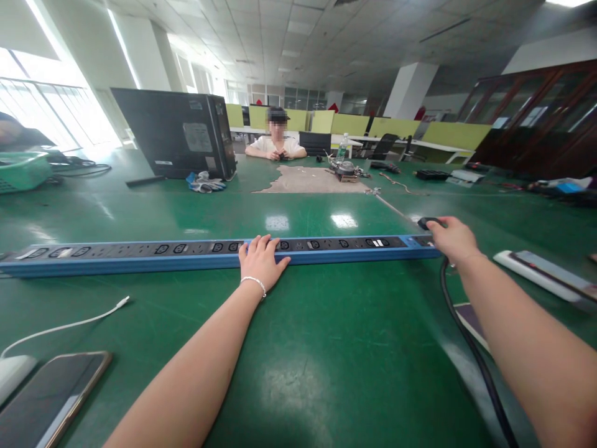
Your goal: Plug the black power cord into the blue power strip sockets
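Observation:
A long blue power strip (pixel 200 254) with a row of black sockets lies across the green table (pixel 326 336). My left hand (pixel 262 261) rests on its middle with the fingers spread, and a light bracelet circles the wrist. Beyond the strip's right end, my right hand (pixel 451 239) is closed round a black plug (pixel 428 223), which it holds just above that end. A thick black cable (pixel 466 339) hangs below this hand and runs to the bottom edge.
Phone (pixel 56 398) and white cable (pixel 69 326) at the near left; white bar (pixel 536 277) and dark flat object (pixel 471 320) at right. Behind stand a black computer case (pixel 172 134), gloves (pixel 205 182), a green basket (pixel 23 171) and a bottle (pixel 342 146). A person sits opposite.

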A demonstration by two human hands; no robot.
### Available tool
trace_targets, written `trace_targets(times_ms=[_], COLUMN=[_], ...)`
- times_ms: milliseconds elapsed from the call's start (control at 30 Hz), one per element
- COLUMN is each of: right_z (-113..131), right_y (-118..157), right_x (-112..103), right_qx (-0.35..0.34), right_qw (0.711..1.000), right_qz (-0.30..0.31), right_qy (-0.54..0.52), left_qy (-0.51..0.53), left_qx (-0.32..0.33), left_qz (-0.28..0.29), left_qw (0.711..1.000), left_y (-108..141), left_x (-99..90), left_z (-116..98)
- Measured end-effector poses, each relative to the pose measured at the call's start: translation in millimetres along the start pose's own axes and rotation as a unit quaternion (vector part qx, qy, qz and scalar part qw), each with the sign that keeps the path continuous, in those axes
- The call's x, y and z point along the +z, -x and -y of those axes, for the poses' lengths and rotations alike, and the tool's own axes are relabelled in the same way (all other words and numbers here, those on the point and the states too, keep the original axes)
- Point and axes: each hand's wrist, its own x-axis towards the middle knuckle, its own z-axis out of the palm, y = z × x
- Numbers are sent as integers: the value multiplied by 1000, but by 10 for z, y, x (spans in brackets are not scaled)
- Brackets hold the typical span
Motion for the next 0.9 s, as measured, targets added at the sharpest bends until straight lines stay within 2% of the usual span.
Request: trace_targets(times_ms=[67,200,300,567,800,900], right_z=[113,280,288,197,103,68], right_y=[41,175,236,243,153,125], right_x=[-150,-281,-185,192,362,387], right_qx=[35,-6,-18,10,-43,-42], right_qw=[999,999,998,994,997,998], right_qz=[-4,50,66,111,45,35], right_qy=[-31,-7,7,-6,34,28], left_qy=[-1,1,0,-1,-3,-3], left_qx=[-1,-1,3,0,0,-4], left_qz=[-2,-4,-3,-1,-1,1], left_qw=[1000,1000,1000,1000,1000,1000], left_y=[0,1,3,2,2,0], left_x=[-3,-6,-3,0,1,3], left_z=[-2,-3,0,5,0,-1])
